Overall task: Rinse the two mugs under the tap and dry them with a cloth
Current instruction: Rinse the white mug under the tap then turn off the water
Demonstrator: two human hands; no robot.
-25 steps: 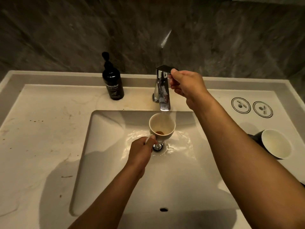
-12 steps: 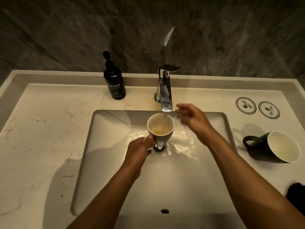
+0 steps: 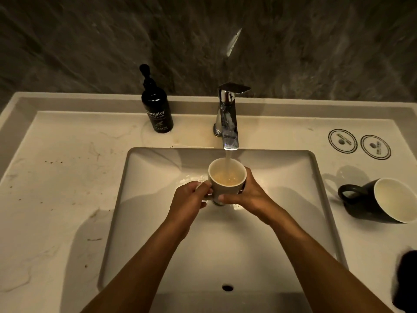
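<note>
A white mug (image 3: 222,190) stands upright under the chrome tap (image 3: 229,118) over the sink basin (image 3: 158,199). Water runs from the spout into it and brownish water fills the cup. My left hand (image 3: 191,199) grips the mug's handle on its left side. My right hand (image 3: 248,195) wraps around the mug's right side and base. A second mug (image 3: 381,199), black outside and white inside, lies on its side on the counter at the right, mouth toward the right. A dark cloth (image 3: 406,279) shows at the right edge.
A black hand-wash pump bottle (image 3: 156,109) stands on the counter left of the tap. Two round coasters (image 3: 358,144) lie at the back right. The white counter (image 3: 56,199) carries small brown specks on the left. A dark stone wall rises behind.
My right hand left the tap lever, came down and closed around the mug's right side. Water started running and brownish water has filled the mug. My left hand kept its hold on the handle.
</note>
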